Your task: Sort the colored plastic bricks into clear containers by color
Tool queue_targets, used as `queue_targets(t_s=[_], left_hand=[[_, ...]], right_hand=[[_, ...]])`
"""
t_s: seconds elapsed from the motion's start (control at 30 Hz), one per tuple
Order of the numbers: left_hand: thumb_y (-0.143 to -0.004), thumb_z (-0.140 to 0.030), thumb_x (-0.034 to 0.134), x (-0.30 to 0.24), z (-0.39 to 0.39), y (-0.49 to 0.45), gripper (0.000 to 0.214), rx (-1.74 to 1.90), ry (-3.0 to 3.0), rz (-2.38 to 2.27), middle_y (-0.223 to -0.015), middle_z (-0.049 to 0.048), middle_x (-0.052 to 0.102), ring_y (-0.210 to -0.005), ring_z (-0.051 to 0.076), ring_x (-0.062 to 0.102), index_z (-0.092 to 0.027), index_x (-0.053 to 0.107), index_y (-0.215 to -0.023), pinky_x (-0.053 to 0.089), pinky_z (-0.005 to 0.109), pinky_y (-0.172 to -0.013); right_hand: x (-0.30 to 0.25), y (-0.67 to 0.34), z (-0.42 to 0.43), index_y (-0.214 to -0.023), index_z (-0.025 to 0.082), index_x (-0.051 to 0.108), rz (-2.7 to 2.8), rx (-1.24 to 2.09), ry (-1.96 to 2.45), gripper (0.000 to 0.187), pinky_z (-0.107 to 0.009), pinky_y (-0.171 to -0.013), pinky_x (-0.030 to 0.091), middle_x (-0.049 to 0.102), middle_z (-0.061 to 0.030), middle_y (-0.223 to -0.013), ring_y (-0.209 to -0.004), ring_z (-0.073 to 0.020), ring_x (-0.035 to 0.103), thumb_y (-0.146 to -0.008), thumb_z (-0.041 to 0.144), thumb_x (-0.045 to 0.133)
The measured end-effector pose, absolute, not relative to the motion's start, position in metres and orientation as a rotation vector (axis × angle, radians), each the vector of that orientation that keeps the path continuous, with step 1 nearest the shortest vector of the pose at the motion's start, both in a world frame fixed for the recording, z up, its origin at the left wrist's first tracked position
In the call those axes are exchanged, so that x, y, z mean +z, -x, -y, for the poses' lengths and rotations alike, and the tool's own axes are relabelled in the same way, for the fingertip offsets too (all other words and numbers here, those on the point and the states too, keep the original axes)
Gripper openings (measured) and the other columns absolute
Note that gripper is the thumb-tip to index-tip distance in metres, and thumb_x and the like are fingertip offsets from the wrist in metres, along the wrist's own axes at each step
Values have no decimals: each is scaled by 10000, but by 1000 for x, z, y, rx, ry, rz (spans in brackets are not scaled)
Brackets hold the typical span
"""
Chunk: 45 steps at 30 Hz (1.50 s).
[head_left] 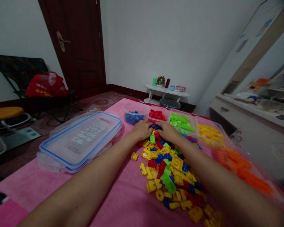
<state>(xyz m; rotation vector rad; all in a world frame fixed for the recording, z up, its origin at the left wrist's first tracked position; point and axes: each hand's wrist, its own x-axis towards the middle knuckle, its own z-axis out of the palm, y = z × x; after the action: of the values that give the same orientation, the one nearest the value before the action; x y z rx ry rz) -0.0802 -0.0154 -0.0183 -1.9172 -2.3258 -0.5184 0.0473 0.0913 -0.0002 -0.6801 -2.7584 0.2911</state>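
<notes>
The left hand and the right hand reached in from either side at the far end of a pile of toy bricks, their fingers bent down among the pieces. The two hands were apart, with blue, red and orange bricks between them; whether either was pinching a piece could not be told. A green brick lay just on the near side of the fingers.

The pile, mostly yellow with red, blue and green mixed in, spread over a pink cloth, right of its middle and down toward the near edge. One yellow square brick lay a little apart on the pile's left.

Beyond the hands, along the far edge and down the right edge, stood a round clear tub of blue bricks, a tub of red bricks, a tub of green bricks, a tub of yellow bricks and blurred orange bricks. Near the left edge lay stacked clear lids, the top one rimmed in blue.

Farther out were a low white table, a dark door and a red bag on a folding chair.
</notes>
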Motion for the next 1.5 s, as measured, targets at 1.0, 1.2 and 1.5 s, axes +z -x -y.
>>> queue_targets(t_s=[1.0,1.2,1.5], left_hand=[[-835,-253,453,-14,21,85,376,-738,2187,2398,-1172,64,630,-1052,188,577,-208,589,-1183,409,281,-918],[-792,-259,523,11,27,88,347,-1469,2658,2334,-989,88,697,-833,150,644,-146,639,-1099,483,246,-724],[-561,-236,708,57,57,106,272,-519,2408,2577,-729,58,694,-602,142,602,-161,710,-823,438,212,-551]], right_hand=[[49,-117,-40,-921,203,708,2690,618,644,277,-258,-619,437,694,-13,-795,-679,-160,598,-686,211,560],[50,-121,-45,-905,202,705,2556,650,623,251,-289,-697,466,696,-24,-854,-746,-180,611,-688,219,582],[46,-124,-47,-926,201,699,2628,591,636,256,-253,-532,400,639,-6,-662,-574,-147,536,-716,281,576]])
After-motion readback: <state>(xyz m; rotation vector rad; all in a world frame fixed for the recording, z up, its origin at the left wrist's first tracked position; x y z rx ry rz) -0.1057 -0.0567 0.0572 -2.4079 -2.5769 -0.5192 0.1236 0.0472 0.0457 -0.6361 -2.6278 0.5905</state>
